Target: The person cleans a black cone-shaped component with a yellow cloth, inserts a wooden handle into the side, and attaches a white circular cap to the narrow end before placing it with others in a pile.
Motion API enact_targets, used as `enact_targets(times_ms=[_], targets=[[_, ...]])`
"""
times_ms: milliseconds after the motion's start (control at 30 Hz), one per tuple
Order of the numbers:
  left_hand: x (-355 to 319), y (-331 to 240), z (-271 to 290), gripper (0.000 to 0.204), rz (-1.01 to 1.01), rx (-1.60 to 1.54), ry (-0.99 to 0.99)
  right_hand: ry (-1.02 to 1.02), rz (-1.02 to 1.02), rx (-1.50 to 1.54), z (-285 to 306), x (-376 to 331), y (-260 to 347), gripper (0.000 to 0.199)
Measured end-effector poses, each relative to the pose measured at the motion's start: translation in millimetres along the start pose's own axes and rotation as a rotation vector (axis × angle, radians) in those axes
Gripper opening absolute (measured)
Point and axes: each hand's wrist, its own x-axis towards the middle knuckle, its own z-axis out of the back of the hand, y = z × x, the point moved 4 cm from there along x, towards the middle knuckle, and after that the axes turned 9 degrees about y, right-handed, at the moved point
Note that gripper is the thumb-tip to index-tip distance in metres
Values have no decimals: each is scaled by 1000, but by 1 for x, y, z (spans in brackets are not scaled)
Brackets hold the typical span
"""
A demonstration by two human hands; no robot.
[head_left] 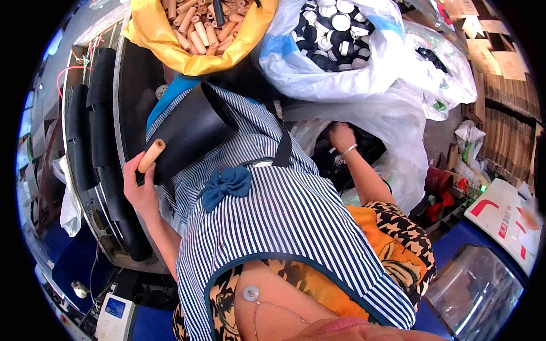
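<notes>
My left hand is closed at the left, its fingers and thumb around a short tan hollow tube. Right against that hand lies a wide black curved sleeve, tilted across my striped apron; whether the hand also grips it, I cannot tell. My right hand reaches down into a white plastic bag holding dark pieces. Its fingertips are hidden among them.
Ahead stands a yellow bag of tan tubes, beside a white bag of black and white caps. Black rolls line the left side. Stacked cardboard stands far right, with a white and blue machine nearer.
</notes>
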Motion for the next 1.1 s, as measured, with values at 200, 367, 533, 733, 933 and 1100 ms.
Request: enact_targets(times_ms=[200, 367, 533, 733, 933, 1100], targets=[[-2, -10, 10, 43, 62, -194, 80, -295, -317, -352, -46, 5, -101, 45], [-1, 23, 24, 36, 51, -313, 110, -306, -275, 81, -4, 19, -88, 32], [2, 55, 10, 37, 74, -394, -144, 442, 80, 127, 78, 2, 25, 64], [-3, 18, 18, 34, 30, -632, -323, -45, 723, 1079, 195, -34, 211, 50], [-20, -4, 61, 36, -76, -535, -480, -384, 1250, 1095, 270, -96, 293, 50], [-19, -1, 75, 36, -111, -553, -498, -397, 1359, 1154, 277, -106, 314, 68]])
